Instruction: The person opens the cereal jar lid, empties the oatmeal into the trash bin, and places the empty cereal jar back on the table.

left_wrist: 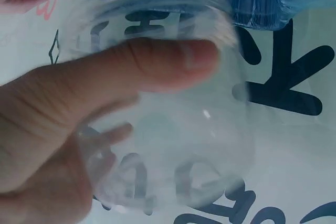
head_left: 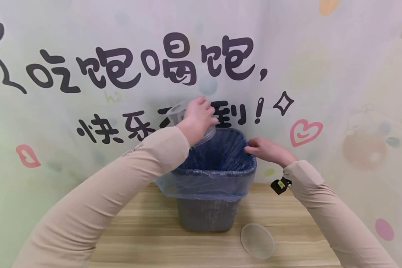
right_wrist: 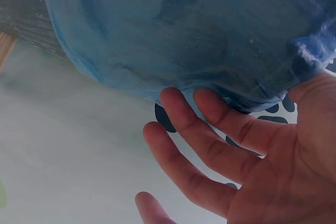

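Observation:
My left hand (head_left: 199, 117) grips a clear plastic jar (left_wrist: 173, 114), its thumb across the side and fingers round the back. The jar tilts with its ridged mouth toward the trash can; I see nothing in it. Below stands a dark grey trash can (head_left: 207, 214), lined with a blue plastic trash bag (head_left: 207, 182) folded over its rim. At the can's right rim my right hand (head_left: 269, 149) holds the bag's edge. In the right wrist view its thumb tip is hidden by the bag (right_wrist: 173, 35), while the other fingers spread loosely outside, the nearest touching the plastic.
A round translucent lid (head_left: 257, 241) lies on the wood-patterned surface (head_left: 137, 230), right of the can's base. Close behind the can rises a pale backdrop (head_left: 338, 74) with dark lettering and pink hearts. A small black device (head_left: 280, 185) hangs at the right wrist.

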A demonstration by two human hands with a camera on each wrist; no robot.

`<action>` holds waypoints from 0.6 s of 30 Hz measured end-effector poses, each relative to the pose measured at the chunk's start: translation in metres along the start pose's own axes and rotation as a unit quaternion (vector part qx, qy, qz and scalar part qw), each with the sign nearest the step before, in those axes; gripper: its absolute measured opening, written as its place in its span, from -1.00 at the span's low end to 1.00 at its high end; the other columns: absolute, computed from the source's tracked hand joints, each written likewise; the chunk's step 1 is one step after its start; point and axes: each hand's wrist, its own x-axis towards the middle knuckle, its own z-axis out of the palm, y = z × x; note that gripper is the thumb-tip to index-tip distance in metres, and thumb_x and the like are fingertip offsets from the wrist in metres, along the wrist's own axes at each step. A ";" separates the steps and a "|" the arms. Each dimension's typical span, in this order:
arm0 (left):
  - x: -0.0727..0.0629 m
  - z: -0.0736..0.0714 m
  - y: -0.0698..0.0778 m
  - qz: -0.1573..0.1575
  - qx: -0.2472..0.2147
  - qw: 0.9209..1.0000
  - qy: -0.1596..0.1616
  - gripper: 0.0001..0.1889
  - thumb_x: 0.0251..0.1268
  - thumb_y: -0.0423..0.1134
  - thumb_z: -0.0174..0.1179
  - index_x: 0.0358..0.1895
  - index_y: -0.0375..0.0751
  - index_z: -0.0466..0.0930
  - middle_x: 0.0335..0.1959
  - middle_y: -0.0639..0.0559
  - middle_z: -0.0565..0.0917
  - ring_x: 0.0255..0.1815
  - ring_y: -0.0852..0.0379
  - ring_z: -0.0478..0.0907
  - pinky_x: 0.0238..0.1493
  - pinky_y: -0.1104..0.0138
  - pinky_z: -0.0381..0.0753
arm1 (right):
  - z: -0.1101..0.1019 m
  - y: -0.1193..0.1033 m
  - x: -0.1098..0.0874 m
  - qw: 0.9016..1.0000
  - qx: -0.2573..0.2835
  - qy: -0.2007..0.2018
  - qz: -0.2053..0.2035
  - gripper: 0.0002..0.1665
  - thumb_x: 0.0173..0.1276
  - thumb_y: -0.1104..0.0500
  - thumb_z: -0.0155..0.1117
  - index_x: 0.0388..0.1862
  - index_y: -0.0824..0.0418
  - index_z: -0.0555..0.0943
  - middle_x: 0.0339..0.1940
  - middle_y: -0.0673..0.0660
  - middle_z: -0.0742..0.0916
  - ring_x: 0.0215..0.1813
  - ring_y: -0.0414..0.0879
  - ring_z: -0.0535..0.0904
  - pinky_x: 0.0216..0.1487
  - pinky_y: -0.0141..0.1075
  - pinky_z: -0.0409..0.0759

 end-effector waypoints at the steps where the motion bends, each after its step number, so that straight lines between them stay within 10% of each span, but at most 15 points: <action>1: -0.001 -0.001 -0.001 0.008 0.003 1.000 0.008 -0.52 0.43 -0.19 0.06 0.34 0.26 0.24 0.38 0.06 0.27 0.30 -0.01 0.16 0.27 0.15 0.03 | 0.000 0.000 0.000 1.000 0.000 0.001 -0.001 -0.72 0.43 0.18 0.03 -0.52 0.22 0.38 -0.60 0.00 0.38 -0.51 -0.11 0.27 -0.45 -0.27 0.21; 10: -0.014 0.004 -0.018 0.023 -0.065 0.995 0.076 -0.31 0.28 -0.48 0.18 0.37 0.21 0.20 0.36 0.00 0.29 0.40 -0.09 0.12 0.45 0.10 -0.11 | 0.000 0.000 -0.001 1.000 -0.002 0.005 0.000 -0.71 0.42 0.18 0.02 -0.53 0.20 0.36 -0.61 0.00 0.37 -0.52 -0.12 0.26 -0.44 -0.28 0.21; 18: -0.025 -0.001 -0.032 0.027 -0.118 0.981 0.153 -0.14 0.08 -0.33 0.37 0.46 0.13 0.13 0.39 -0.09 0.27 0.41 -0.17 0.10 0.45 0.03 -0.12 | -0.001 0.001 -0.002 1.000 0.003 0.007 0.000 -0.71 0.44 0.18 0.02 -0.53 0.20 0.36 -0.61 0.00 0.36 -0.52 -0.11 0.25 -0.44 -0.27 0.21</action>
